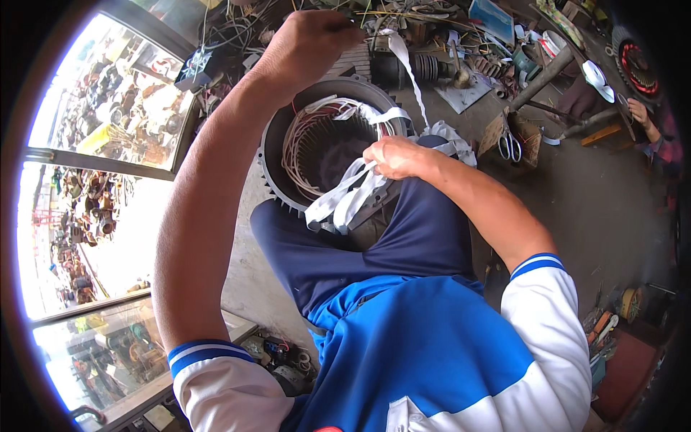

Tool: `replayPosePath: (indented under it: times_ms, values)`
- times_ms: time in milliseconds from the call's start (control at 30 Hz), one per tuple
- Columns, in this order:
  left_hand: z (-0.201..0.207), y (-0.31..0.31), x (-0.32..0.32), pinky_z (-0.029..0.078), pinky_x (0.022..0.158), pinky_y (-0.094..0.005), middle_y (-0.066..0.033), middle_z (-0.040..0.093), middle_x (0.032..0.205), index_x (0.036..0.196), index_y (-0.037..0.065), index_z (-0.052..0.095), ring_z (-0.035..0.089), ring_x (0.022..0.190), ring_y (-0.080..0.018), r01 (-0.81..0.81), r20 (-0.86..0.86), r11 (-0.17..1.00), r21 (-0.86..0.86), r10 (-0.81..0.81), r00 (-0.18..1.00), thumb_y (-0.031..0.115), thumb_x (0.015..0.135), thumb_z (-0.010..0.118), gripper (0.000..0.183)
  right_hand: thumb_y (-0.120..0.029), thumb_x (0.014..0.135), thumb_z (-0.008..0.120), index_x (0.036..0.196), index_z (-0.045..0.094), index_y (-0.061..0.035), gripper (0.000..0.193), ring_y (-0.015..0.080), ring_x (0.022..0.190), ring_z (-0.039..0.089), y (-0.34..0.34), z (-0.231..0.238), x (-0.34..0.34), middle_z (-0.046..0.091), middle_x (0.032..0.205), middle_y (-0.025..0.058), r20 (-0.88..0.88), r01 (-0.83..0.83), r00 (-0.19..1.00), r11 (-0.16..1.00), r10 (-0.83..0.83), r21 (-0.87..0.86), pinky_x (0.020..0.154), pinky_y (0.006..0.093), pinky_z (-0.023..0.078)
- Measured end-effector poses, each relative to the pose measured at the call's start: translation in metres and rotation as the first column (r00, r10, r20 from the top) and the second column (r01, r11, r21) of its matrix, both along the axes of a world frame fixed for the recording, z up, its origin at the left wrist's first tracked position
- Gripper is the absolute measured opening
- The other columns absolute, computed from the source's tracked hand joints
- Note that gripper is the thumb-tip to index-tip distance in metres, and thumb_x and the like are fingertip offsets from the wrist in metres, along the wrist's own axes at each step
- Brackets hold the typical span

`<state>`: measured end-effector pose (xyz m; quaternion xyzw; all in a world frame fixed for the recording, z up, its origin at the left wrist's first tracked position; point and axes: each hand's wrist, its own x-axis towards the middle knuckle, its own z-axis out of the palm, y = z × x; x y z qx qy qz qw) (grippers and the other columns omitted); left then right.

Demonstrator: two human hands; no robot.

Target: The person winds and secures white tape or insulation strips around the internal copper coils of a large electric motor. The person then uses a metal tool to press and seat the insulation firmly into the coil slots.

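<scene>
A finned metal motor stator [272, 173] stands at my knees, its bore facing up. Bundled coil wires [291, 147], partly wrapped in white, ring the inside. Over the near right rim, my right hand [396, 157] is closed on white cloth tape [353, 205], whose loops hang down over the housing and bunch by my right knee. My left hand [317, 43] is raised beyond the far left rim with its fingers curled. A strip of the tape rises close to its fingertips; whether they pinch it or something thin is not visible.
Scissors [509, 146] rest on a small box [531, 144] at the right. Farther right, another person's hand [639, 114] is near a red-wound ring [639, 68]. Metal parts and scraps litter the far side. A glass-paned frame [101, 164] stands at the left.
</scene>
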<state>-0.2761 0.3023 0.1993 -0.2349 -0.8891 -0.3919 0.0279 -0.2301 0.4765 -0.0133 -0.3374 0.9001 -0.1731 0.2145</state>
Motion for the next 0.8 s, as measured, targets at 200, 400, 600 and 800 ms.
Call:
replayPosePath:
  times_ms: [200,400,600,800]
  values:
    - [-0.026,-0.031,-0.010,0.032,0.052,-0.0234,0.0050,0.049,0.066,0.109,0.004,0.075,0.041,0.057,-0.0038,-0.094,0.240,0.972,0.215,0.041,0.970,0.025,0.098,0.068,0.025,-0.003,0.086,0.063,0.106,0.075,-0.0040,0.024,0.0323,0.095,0.073,0.055,0.066,0.004,0.076,0.100,0.0177,-0.001,0.231,0.969,0.912,-0.246,-0.340,0.086,0.0404,0.055]
    - [-0.028,-0.042,-0.004,0.029,0.049,-0.0227,0.0059,0.046,0.066,0.113,0.004,0.074,0.037,0.054,-0.0026,-0.138,0.252,0.946,0.295,0.063,0.966,0.025,0.100,0.068,0.026,0.003,0.094,0.051,0.120,0.067,-0.0026,0.030,0.0024,0.057,0.040,0.231,0.156,0.036,0.055,0.076,-0.0041,0.487,0.484,0.858,-0.065,-0.165,-0.873,0.066,0.0229,0.038]
    - [-0.006,-0.041,-0.010,0.031,0.048,-0.0236,0.0033,0.054,0.067,0.105,0.000,0.073,0.043,0.054,-0.0047,-0.200,0.309,0.784,0.587,0.011,0.951,0.018,0.097,0.070,0.019,-0.002,0.098,0.055,0.113,0.066,-0.0011,0.019,0.0117,0.065,0.050,0.391,0.081,0.116,0.063,0.082,0.0026,0.270,0.819,0.163,-0.022,-0.949,-0.573,0.067,0.0325,0.047]
    - [-0.025,-0.021,-0.008,0.042,0.064,-0.0256,0.0022,0.062,0.078,0.098,0.001,0.074,0.053,0.070,-0.0075,-0.144,0.325,0.765,0.628,-0.090,0.941,0.013,0.096,0.069,0.013,-0.016,0.085,0.067,0.126,0.071,-0.0070,0.043,0.0355,0.126,0.063,0.300,-0.060,0.220,0.069,0.131,0.0185,0.140,0.258,0.707,0.437,-0.694,0.861,0.106,0.0444,0.051]
